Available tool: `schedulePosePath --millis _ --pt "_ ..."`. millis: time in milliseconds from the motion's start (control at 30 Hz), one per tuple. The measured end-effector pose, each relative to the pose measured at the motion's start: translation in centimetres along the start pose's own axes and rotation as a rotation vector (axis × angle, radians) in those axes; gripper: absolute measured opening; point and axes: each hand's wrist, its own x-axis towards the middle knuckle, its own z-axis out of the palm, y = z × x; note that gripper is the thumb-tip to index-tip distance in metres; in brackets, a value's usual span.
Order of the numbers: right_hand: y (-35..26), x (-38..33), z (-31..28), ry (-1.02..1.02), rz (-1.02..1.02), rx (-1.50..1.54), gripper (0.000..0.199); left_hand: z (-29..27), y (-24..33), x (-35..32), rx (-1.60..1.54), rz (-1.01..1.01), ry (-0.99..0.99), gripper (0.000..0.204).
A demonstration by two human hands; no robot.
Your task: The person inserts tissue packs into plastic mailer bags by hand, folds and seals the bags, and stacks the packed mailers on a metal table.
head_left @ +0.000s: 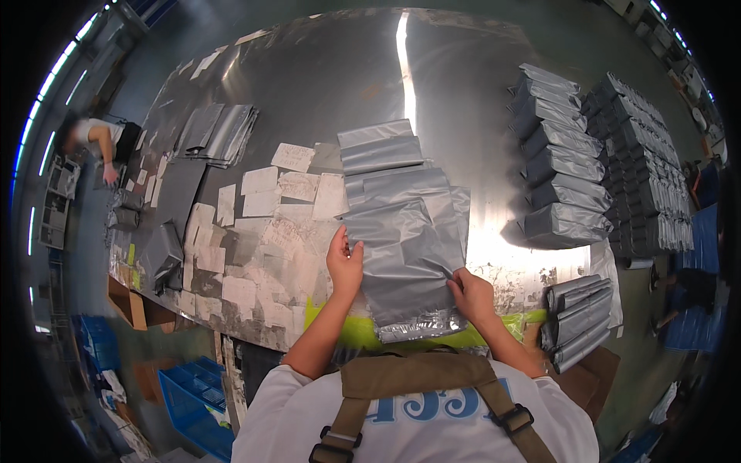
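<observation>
A loose stack of grey plastic bags (405, 239) lies on the metal table in front of me, its sheets overlapping and the top one creased. My left hand (345, 261) is at the stack's left edge, thumb and fingers apart, the fingertips close against the plastic. At the lower right edge my right hand (472, 296) pinches the plastic bag, pulling creases into it; some of its fingers are hidden. The near end of the stack, with a shiny crumpled strip, reaches the table's front edge over yellow-green tape (351, 332).
Folded grey bundles (563, 170) stand in rows at the right, with more bundles (641, 170) beyond. Rolled bags (577, 316) lie at the near right corner. Paper labels (258, 189) cover the table's left part, near another bag pile (216, 133). A person (104, 143) works far left.
</observation>
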Motion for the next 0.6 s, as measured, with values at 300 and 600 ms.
schedulePosePath --millis 300,600 --pt "0.5 -1.0 -1.6 -0.058 0.19 -0.054 0.029 2.7 0.5 1.8 0.525 0.31 -0.056 0.078" --pt "2.9 6.4 3.3 0.175 0.156 0.462 0.068 5.5 -1.4 3.3 0.487 0.328 -0.004 0.08"
